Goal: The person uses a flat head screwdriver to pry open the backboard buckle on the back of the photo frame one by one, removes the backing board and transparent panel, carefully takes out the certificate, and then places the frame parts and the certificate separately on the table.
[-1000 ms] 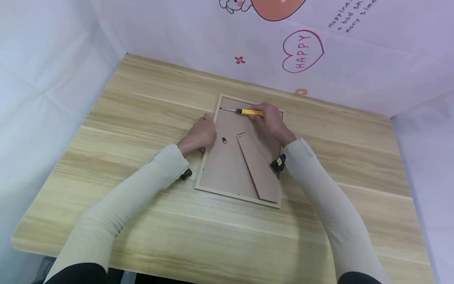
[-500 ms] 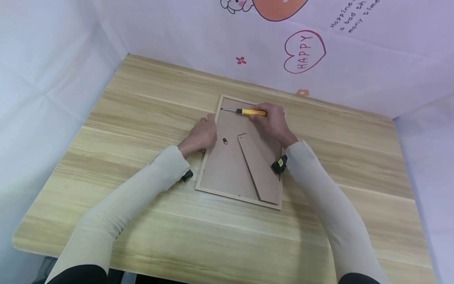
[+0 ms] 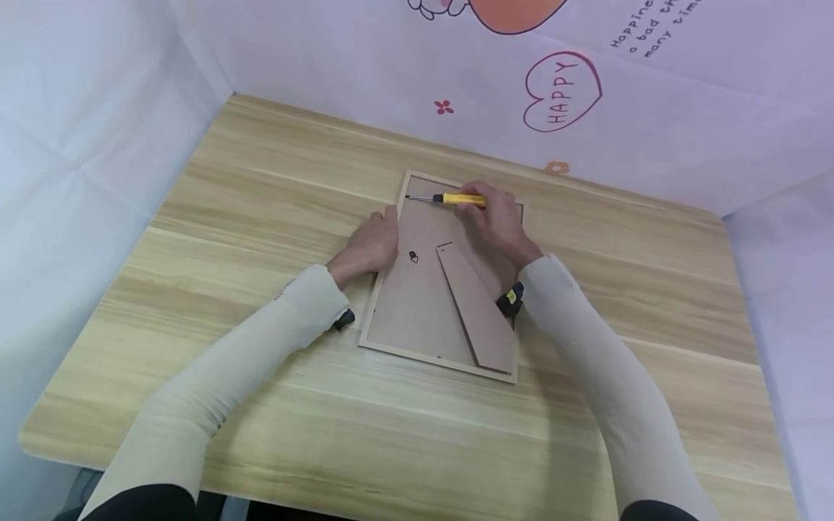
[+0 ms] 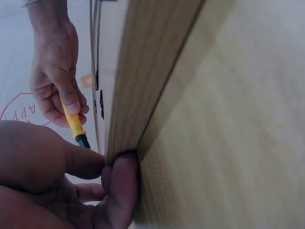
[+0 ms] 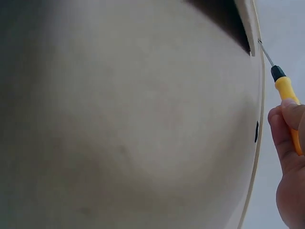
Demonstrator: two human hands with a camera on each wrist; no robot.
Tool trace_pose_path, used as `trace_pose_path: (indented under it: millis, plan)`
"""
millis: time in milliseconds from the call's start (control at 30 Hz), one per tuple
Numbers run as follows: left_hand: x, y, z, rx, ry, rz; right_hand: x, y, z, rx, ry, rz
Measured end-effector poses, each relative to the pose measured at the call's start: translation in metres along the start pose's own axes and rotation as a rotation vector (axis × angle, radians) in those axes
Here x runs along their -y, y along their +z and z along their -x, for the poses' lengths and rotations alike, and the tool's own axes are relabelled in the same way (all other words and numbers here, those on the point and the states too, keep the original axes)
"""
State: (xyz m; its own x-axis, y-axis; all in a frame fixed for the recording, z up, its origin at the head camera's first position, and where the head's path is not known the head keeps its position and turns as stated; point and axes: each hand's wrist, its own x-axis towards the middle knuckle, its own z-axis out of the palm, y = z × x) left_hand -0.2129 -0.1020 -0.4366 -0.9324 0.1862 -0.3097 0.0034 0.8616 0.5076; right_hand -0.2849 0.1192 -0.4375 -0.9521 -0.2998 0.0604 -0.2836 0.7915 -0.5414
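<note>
A picture frame [image 3: 417, 318] lies face down on the table, with its brown backing board and angled stand leg [image 3: 474, 307] showing. Its left rim is held by my left hand [image 3: 369, 244]; in the left wrist view the fingers [image 4: 125, 183] curl against the frame's wooden side. My right hand [image 3: 498, 221] grips a yellow-handled screwdriver [image 3: 462, 199] over the upper part of the board. The screwdriver's thin metal shaft points left, its tip at a small dark tab [image 3: 408, 196] by the inner left rim. In the right wrist view, thumb and fingers pinch the yellow handle [image 5: 285, 88].
A small black hanging hook [image 3: 413, 257] sits on the backing board. More dark tabs dot the inner rim. The wood-grain table [image 3: 274, 405] extends around the frame, up to a white printed sheet [image 3: 365, 79] behind and plain white sheets at both sides.
The right hand and screwdriver have shifted very slightly, the tip staying by the same tab at the left rim. My left hand stays on the frame's edge.
</note>
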Motion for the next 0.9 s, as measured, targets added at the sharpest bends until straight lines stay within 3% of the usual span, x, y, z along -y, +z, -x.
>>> trace_pose_path:
  millis: [400, 733, 900]
  plan:
    - [-0.005, -0.005, 0.004, -0.009, 0.019, -0.022, 0.004, 0.000, 0.001, -0.039, -0.069, -0.036]
    - [-0.004, -0.007, 0.004, -0.001, -0.017, -0.021, 0.028, -0.010, -0.004, -0.006, -0.148, -0.022]
    - [-0.005, -0.003, 0.005, 0.013, -0.033, -0.007, 0.041, -0.016, -0.008, 0.039, -0.102, -0.040]
